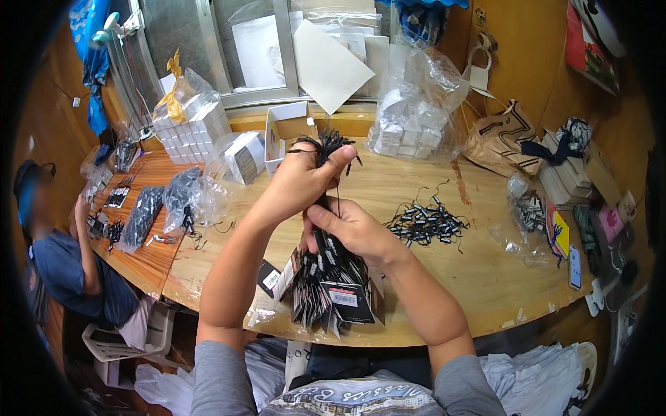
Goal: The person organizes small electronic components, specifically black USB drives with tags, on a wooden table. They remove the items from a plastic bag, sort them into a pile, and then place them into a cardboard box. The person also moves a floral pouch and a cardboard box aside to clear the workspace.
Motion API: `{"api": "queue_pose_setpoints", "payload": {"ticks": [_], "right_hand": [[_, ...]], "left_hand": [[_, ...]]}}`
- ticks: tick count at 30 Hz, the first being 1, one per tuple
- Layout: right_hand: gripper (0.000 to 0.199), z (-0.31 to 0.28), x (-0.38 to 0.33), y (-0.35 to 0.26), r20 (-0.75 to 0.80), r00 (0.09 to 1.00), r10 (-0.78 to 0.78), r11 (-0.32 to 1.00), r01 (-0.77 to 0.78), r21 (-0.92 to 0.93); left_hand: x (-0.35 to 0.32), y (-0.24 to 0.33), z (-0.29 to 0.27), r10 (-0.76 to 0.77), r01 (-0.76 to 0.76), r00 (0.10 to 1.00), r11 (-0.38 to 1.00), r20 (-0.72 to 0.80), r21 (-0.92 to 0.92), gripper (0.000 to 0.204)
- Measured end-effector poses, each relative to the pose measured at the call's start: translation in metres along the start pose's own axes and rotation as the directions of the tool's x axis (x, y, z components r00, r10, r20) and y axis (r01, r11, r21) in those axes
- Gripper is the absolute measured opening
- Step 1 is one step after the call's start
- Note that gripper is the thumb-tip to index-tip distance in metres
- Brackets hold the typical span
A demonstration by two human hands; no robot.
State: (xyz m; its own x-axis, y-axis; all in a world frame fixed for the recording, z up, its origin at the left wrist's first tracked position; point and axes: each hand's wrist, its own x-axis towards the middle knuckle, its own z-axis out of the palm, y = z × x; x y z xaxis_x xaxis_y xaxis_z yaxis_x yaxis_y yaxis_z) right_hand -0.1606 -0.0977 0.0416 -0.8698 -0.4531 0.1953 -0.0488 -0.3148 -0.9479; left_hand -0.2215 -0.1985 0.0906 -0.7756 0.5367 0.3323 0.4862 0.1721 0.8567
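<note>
A thick bunch of black hang tags [347,302], some with white barcode stickers, hangs by its black strings over the near side of the table. My left hand [305,177] is closed around the upper strings [334,147], whose ends stick out above the thumb. Lower down, my right hand [354,230] wraps the strings just above the cards, its fingers partly hidden behind the bunch. Beside the bunch on its left, a separate black tag [268,276] lies on the table. To the right is a loose heap of black tag strings with silver-grey pieces [429,222].
An open white box [286,125] stands behind my hands. Bags of small white boxes [409,128] sit at the back. A phone [575,267] lies near the right edge, beside stacked papers [565,173]. At left, a person [76,263] sits near bagged black items [143,218].
</note>
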Motion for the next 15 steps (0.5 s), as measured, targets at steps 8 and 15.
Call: {"api": "queue_pose_setpoints", "payload": {"ticks": [8,15], "right_hand": [[0.025,-0.007,0.008,-0.009,0.098,0.992,-0.075,0.971,0.095,-0.221],[0.034,-0.002,0.010,0.000,-0.202,0.978,-0.053,0.990,0.025,-0.139]], "left_hand": [[0.002,0.019,-0.009,0.292,-0.313,0.949,0.918,0.118,0.243,0.014],[0.017,0.004,0.005,-0.087,0.073,0.995,0.966,-0.047,-0.249,0.031]]}}
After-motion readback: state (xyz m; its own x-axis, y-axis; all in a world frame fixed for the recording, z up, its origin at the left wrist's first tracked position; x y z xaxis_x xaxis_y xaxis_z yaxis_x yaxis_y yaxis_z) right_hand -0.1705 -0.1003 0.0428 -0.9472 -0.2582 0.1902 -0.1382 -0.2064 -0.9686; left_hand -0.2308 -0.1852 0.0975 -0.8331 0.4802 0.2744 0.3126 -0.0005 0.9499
